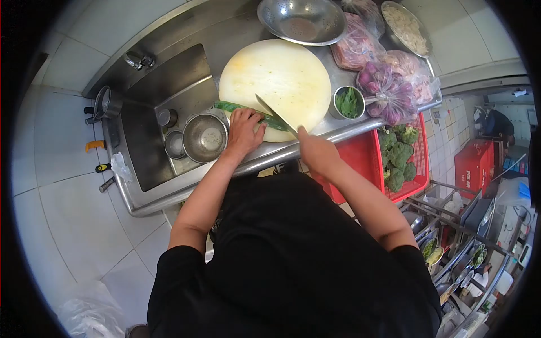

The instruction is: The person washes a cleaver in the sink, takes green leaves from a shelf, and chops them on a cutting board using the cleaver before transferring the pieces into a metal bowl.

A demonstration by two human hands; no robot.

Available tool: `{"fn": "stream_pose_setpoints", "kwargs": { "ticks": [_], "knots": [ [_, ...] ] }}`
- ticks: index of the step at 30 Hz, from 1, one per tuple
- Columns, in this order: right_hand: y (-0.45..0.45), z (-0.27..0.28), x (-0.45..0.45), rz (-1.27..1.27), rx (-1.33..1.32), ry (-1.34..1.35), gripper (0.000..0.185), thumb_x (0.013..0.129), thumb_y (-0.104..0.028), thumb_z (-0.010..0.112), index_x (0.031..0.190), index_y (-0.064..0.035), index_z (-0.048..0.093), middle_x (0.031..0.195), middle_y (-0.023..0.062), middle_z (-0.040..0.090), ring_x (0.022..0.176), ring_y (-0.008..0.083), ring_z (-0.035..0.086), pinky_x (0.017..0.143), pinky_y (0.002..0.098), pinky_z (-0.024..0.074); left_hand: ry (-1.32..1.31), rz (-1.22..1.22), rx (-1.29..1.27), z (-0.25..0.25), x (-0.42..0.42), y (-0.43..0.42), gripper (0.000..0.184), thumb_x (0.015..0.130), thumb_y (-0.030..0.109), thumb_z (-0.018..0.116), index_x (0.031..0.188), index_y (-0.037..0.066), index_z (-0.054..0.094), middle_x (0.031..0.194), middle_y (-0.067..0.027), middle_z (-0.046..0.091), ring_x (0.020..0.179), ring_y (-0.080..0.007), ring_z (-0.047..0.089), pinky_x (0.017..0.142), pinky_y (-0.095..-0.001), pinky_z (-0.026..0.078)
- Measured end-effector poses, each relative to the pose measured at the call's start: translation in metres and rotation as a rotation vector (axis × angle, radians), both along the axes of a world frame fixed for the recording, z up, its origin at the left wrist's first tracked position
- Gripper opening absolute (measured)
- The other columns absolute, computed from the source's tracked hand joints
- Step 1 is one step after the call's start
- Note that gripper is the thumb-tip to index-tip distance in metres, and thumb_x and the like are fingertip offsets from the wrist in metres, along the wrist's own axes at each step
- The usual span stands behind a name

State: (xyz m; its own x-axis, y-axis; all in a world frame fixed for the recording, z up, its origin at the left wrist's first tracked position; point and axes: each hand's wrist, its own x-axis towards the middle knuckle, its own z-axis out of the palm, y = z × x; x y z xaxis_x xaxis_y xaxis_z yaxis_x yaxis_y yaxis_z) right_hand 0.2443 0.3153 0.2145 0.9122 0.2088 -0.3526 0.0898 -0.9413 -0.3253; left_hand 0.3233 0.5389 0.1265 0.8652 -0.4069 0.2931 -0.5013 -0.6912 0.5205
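Note:
On the round white cutting board [276, 67] lies a long green vegetable [226, 105], close to the edge nearest me; its exact kind is unclear. My left hand [245, 132] presses down on it with curled fingers, gripping it against the board. A kitchen knife [273, 112] is in my right hand [316, 152], its handle wrapped by my fingers. The blade slants up and left across the board, beside the vegetable's right part. To the right of the board stands a metal cup of green leaves [348, 102].
Left is a sink [152, 90] with metal bowls [204, 138]. A colander [303, 21] sits behind the board. Bagged meat [356, 45], bagged purple onions [387, 90] and a metal bowl of pale pieces [404, 28] stand right. Below is broccoli [399, 158] in a red basket [420, 147].

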Motion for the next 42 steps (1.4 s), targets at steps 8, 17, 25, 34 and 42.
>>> {"fn": "stream_pose_setpoints", "kwargs": {
  "ticks": [8, 17, 25, 34, 42],
  "knots": [
    [0.007, 0.034, -0.01, -0.037, 0.025, 0.135, 0.019, 0.092, -0.007, 0.043, 0.109, 0.0012, 0.047, 0.086, 0.025, 0.069, 0.084, 0.043, 0.069, 0.073, 0.0535, 0.0542, 0.102, -0.02, 0.023, 0.003, 0.001, 0.0, 0.025, 0.079, 0.017, 0.073, 0.101, 0.006, 0.071, 0.107, -0.0128, 0.061, 0.11, -0.0325, 0.052, 0.104, -0.0447, 0.037],
    [0.018, 0.028, 0.036, -0.021, 0.057, 0.074, 0.021, 0.093, -0.008, 0.043, 0.111, 0.0025, 0.045, 0.087, 0.0271, 0.068, 0.085, 0.0428, 0.068, 0.076, 0.0509, 0.0537, 0.102, -0.063, 0.009, 0.004, -0.003, -0.002, 0.022, 0.08, 0.015, 0.071, 0.1, 0.005, 0.071, 0.106, -0.0132, 0.061, 0.109, -0.0341, 0.053, 0.105, -0.0451, 0.037],
    [-0.005, -0.001, -0.029, -0.082, 0.023, 0.139, 0.021, 0.092, -0.007, 0.043, 0.111, 0.0025, 0.046, 0.086, 0.0267, 0.068, 0.082, 0.0421, 0.069, 0.074, 0.0512, 0.0546, 0.096, -0.001, -0.017, 0.005, -0.009, -0.009, 0.017, 0.08, 0.012, 0.071, 0.095, 0.005, 0.068, 0.102, -0.014, 0.061, 0.106, -0.0343, 0.054, 0.104, -0.0464, 0.038],
    [0.023, 0.045, 0.025, -0.052, 0.046, 0.188, 0.022, 0.094, -0.009, 0.042, 0.113, 0.0015, 0.046, 0.093, 0.0283, 0.069, 0.091, 0.0437, 0.068, 0.08, 0.0526, 0.0536, 0.102, -0.066, -0.047, 0.002, -0.014, -0.012, 0.014, 0.081, 0.006, 0.068, 0.094, 0.002, 0.068, 0.099, -0.0143, 0.06, 0.1, -0.0348, 0.056, 0.091, -0.0437, 0.046],
    [0.02, 0.007, 0.021, -0.063, 0.101, 0.09, 0.02, 0.093, -0.008, 0.043, 0.111, 0.0021, 0.047, 0.087, 0.0276, 0.069, 0.085, 0.0429, 0.069, 0.076, 0.0522, 0.0544, 0.066, -0.051, -0.047, -0.003, -0.017, -0.014, 0.015, 0.082, 0.004, 0.068, 0.096, 0.001, 0.067, 0.096, -0.015, 0.061, 0.096, -0.0352, 0.058, 0.086, -0.0429, 0.049]
  ]
}}
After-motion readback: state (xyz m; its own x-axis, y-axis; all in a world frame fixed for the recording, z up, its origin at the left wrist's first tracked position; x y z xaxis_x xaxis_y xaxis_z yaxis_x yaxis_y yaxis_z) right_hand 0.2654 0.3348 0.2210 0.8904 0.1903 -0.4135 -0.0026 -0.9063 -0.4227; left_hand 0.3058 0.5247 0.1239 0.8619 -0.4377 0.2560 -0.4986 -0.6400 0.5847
